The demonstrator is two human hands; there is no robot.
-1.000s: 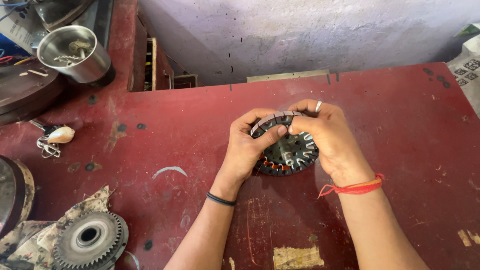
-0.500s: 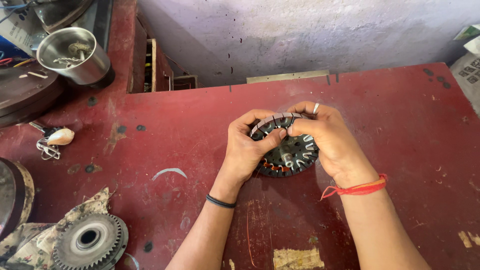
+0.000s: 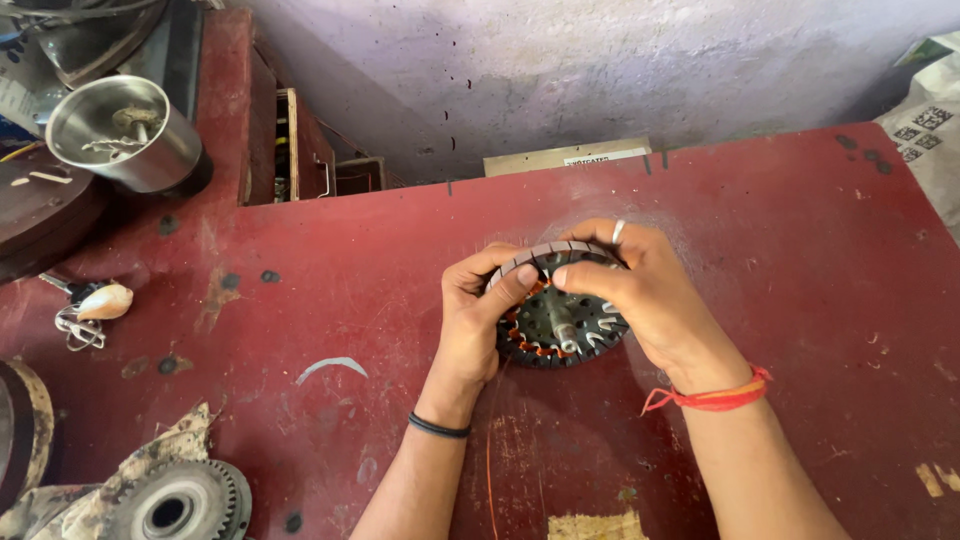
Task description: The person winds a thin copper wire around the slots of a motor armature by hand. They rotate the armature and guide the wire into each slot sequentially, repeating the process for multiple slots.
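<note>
Gripping stator unchanged, hands barely shifted.

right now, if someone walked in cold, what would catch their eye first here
At the middle of the red table, the left hand and right hand grip a round slotted motor stator with copper-coloured winding and a short shaft. A thin copper wire trails from it toward the near edge. At far left stands a shiny steel cup, and a toothed metal disc lies at the near left corner.

Left hand and right hand together, fingers curled.
</note>
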